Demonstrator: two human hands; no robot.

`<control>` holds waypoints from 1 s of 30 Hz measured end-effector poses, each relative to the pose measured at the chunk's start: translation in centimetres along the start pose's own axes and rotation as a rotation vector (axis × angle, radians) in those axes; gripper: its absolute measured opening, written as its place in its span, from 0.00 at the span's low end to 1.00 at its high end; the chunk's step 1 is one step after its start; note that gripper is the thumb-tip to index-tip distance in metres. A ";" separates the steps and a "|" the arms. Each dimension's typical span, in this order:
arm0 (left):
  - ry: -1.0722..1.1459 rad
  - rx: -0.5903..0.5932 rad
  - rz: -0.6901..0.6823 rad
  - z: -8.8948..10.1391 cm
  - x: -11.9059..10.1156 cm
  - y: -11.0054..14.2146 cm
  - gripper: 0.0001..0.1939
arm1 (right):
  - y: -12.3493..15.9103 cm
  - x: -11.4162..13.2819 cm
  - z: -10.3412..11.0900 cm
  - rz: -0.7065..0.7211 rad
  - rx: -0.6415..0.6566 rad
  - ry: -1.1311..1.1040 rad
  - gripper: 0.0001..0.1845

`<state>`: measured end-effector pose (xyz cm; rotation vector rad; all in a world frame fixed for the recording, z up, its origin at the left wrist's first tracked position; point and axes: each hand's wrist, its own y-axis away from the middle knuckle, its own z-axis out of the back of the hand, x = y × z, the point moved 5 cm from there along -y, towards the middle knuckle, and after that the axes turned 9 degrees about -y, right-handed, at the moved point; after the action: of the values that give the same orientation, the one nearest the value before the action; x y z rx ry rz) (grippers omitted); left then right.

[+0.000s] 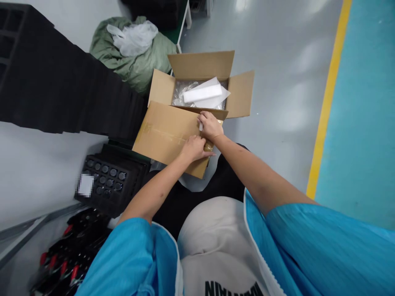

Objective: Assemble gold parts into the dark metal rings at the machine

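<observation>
The taped carton [168, 129] is lying just before the person's knees. At its right end, the left hand [194, 148] is pressing with bent fingers; the right hand [210, 124] is pinching a small white piece [200, 126] near the far corner. Just beyond, an open box [240, 94] is holding clear wrap [182, 91] and white packing [203, 93].

- We seem to be in a workshop or factory packing area.
- We see a glossy grey floor [277, 82] with a yellow line [327, 98] and a blue-green zone [364, 123] beyond it.
- We notice tall stacks of black trays [70, 86] along the wall, and one tray with rows of round parts [106, 179].
- We also see an open carton [240, 94] holding clear plastic wrap [182, 92].
</observation>
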<state>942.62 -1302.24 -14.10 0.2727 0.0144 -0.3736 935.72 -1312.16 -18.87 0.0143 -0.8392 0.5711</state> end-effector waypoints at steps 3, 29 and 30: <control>0.008 -0.020 -0.010 0.3 -0.4 0.1 0.31 | -0.1 -0.1 -0.1 -0.001 0.003 -0.004 0.19; 0.137 -0.168 0.130 -2.1 -0.2 0.5 0.22 | 0.0 0.2 0.1 -0.043 0.051 0.044 0.18; 0.139 -0.161 0.128 -2.1 -0.1 0.4 0.22 | -0.1 0.1 0.1 -0.040 0.046 0.046 0.18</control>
<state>942.73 -1301.24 -15.98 0.1385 0.1619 -0.2242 935.73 -1312.20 -18.78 0.0599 -0.7791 0.5507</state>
